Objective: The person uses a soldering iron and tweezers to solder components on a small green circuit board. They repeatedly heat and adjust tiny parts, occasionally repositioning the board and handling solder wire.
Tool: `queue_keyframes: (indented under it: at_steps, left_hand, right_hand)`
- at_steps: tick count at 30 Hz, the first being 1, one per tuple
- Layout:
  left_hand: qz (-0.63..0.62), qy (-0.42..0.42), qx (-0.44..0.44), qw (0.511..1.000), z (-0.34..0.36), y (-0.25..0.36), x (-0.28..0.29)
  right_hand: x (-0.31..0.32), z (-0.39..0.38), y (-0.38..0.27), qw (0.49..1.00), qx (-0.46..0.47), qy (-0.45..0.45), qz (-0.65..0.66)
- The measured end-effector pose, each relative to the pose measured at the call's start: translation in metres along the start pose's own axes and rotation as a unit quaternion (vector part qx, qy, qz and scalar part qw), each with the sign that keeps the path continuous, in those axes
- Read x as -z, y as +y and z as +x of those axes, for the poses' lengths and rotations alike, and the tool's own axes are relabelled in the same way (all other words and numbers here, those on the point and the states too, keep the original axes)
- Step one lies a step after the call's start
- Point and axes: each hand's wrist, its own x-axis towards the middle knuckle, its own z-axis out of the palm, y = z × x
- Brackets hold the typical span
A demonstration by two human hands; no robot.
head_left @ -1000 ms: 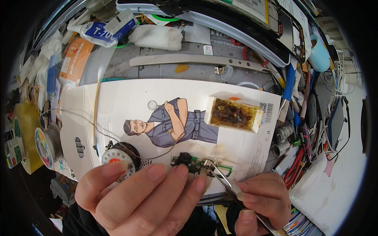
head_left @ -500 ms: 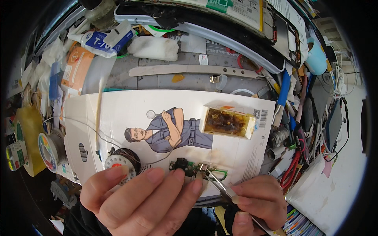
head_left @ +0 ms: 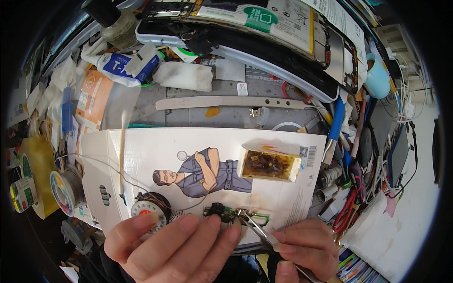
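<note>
Small green circuit board sits at the lower edge of the white printed card, pinned under our left hand's fingertips. Left hand is spread flat below the card, fingers extended and pressing on the board's near edge, not curled around it. Right hand, off the card's lower right corner, is pinched around metal tweezers; tweezer tips meet the board's right end, where a thin green wire loops out. We cannot tell whether the tips are clamping a part or just touching. On the card, right of centre, a small open white box holds brown, amber-looking residue. At the card's lower left corner, just beside our left index finger, lies a round dial-like spool with a red mark; a thin wire runs from it across the card's left side. A wooden swab stick lies upright along the card's left part. Left of the card: a solder reel and a yellow tape roll. Above the card: a long grey metal strip, a white cloth pad and a glue tube. Further above, an opened dark device with its battery showing. Right of the card: a blue-handled tool and a tangle of cables.
</note>
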Motion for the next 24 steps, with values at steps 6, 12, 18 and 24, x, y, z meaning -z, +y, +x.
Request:
queue_keyframes:
  at_steps: [6,12,18,24]
  left_hand:
    - [-0.006,-0.008,0.005,1.000,0.000,0.000,0.002]
    - [-0.007,-0.025,0.011,1.000,0.001,0.001,0.006]
    - [-0.005,-0.027,0.008,1.000,0.001,0.001,0.005]
    - [-0.006,-0.059,0.028,0.998,0.005,0.004,0.012]
  right_hand:
    - [-0.001,-0.001,0.001,1.000,0.001,0.002,0.001]
    - [-0.003,0.000,-0.001,1.000,-0.007,0.012,-0.002]
    - [-0.002,-0.001,-0.003,1.000,-0.016,0.012,-0.009]
    - [-0.003,-0.001,-0.003,1.000,-0.010,0.016,-0.012]
